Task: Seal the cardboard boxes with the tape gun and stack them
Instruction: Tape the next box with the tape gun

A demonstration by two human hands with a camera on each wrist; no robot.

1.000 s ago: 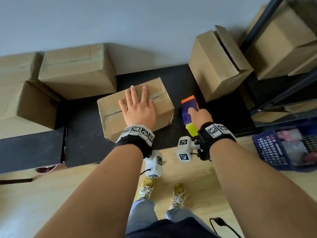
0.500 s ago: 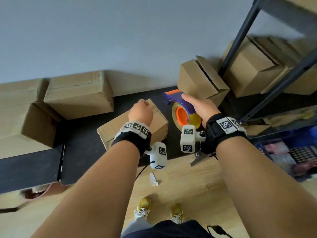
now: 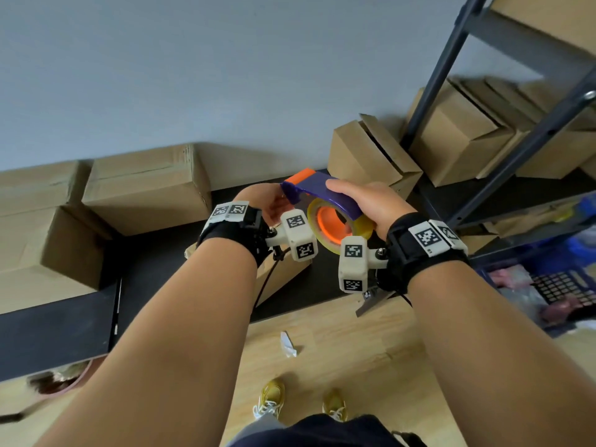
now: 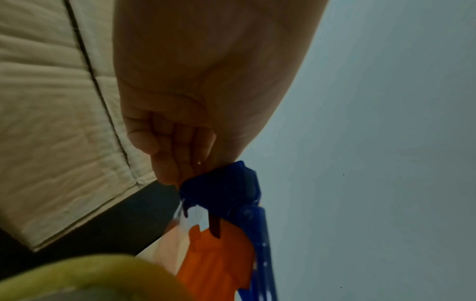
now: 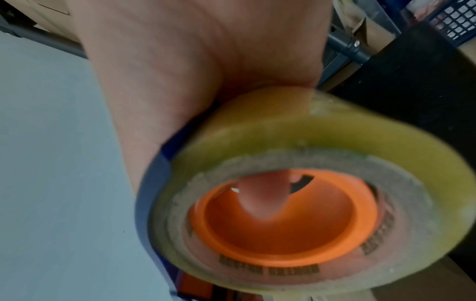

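Note:
My right hand [image 3: 364, 201] grips the tape gun [image 3: 325, 191] by its blue body, held up in the air above the black bench [image 3: 64, 327]. The gun has an orange tip and a yellowish tape roll [image 5: 296, 142] on an orange core; one finger [image 5: 260, 199] shows through that core. My left hand [image 3: 267, 201] is at the gun's front end, with fingers [image 4: 175, 158] curled and bunched against the blue head [image 4: 226, 183]. Below my wrists lies the cardboard box [image 3: 283, 272], mostly hidden by my left forearm; its top seam [image 4: 103, 97] shows in the left wrist view.
Closed cardboard boxes [image 3: 145, 185] are stacked at the left against the wall. A box with raised flaps [image 3: 367, 156] stands behind the tape gun. A metal shelf [image 3: 503, 162] with more boxes is at the right, a blue basket [image 3: 564, 285] below it. A white scrap [image 3: 288, 345] lies on the floor.
My right hand has lifted the tape gun off the bench. My left hand has left the box top and come up to the gun's front end.

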